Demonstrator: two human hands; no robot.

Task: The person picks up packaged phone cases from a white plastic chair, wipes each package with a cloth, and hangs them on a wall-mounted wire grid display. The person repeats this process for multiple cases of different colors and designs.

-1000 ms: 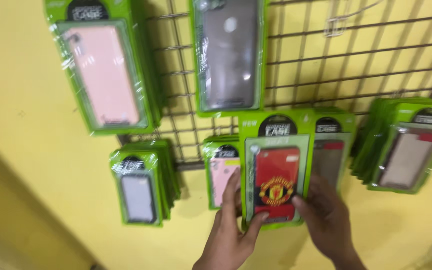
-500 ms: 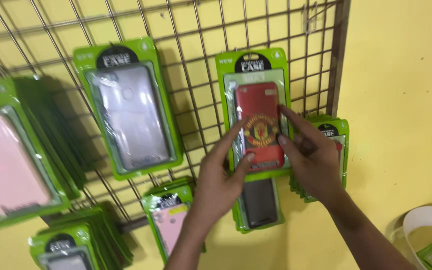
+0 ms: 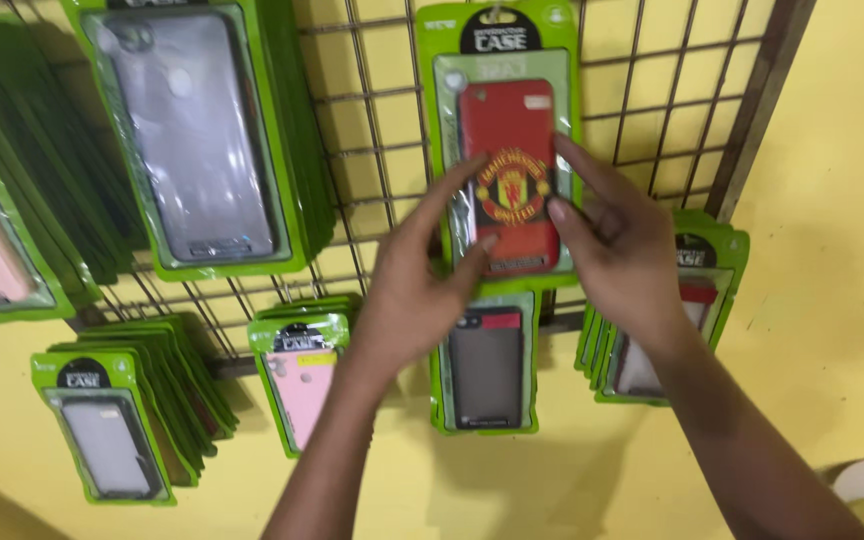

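Raised from the lower rows, the red phone case pack [image 3: 508, 165] now sits high on the wire grid rack [image 3: 652, 120]. The left hand [image 3: 417, 290] and right hand [image 3: 617, 245] pinch its lower edges; level support should keep its hang hole aligned. Grey-case packs [image 3: 192, 140] hang alongside.

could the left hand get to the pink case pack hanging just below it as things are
Probably yes. The left hand is on the red case pack, and the pink case pack hangs on the wire grid right beside its wrist, front facing out with nothing over it. It would have to let go first.
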